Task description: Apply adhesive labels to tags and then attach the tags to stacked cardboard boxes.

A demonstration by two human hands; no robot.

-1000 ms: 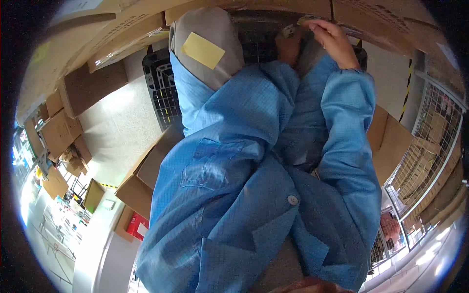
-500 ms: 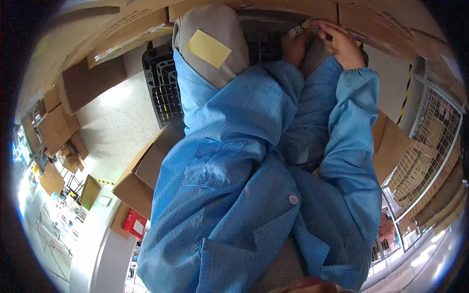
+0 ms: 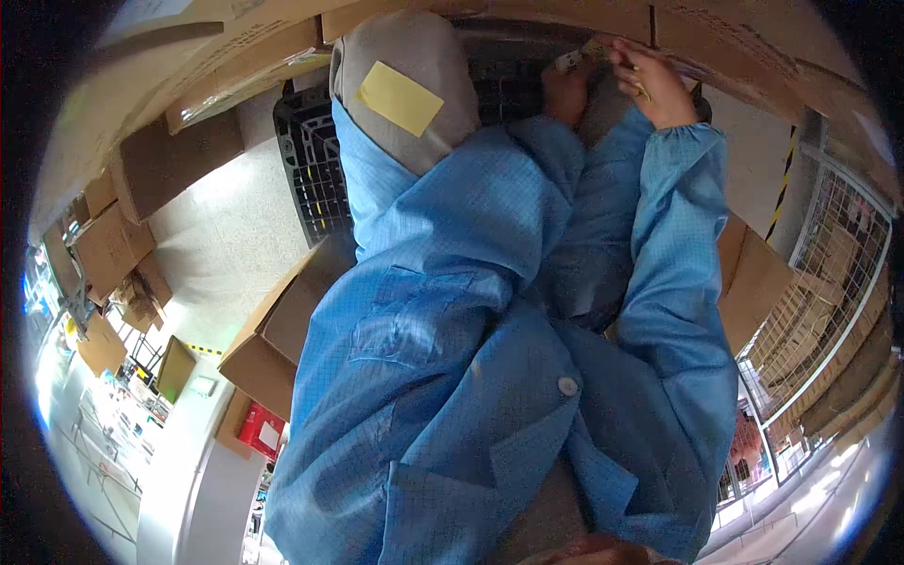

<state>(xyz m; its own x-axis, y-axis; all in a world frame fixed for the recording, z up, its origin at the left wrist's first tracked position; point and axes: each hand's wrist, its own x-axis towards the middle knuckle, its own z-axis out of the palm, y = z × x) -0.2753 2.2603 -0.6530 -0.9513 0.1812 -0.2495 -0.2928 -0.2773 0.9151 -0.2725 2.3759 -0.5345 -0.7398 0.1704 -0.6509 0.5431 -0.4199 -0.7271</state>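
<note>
At 1 o'clock I have the left hand [image 3: 566, 98] with its fingers bent and partly hidden; a small pale piece [image 3: 569, 62] with dark marks sits at their tips, seemingly pinched there. Just beside it, toward half past one, the right hand [image 3: 656, 87] has its fingers half curled. A thin yellow strip [image 3: 642, 91] shows against them, but I cannot tell whether they grip it. Between the two hands I make out a yellowish scrap [image 3: 593, 47], too small to read further.

Blue sleeves lead back to a smock [image 3: 452, 405] filling my centre. Between 11 and 12 a yellow note [image 3: 400, 99] lies on the grey left knee [image 3: 405, 42]. A black pallet [image 3: 306, 179] shows toward 10, and cartons [image 3: 565, 26] line 12. An open box [image 3: 264, 344] stands toward half past eight, a red box [image 3: 261, 431] near 8. At 3 I see a brown box [image 3: 753, 287], then a wire cage [image 3: 833, 282] farther out.
</note>
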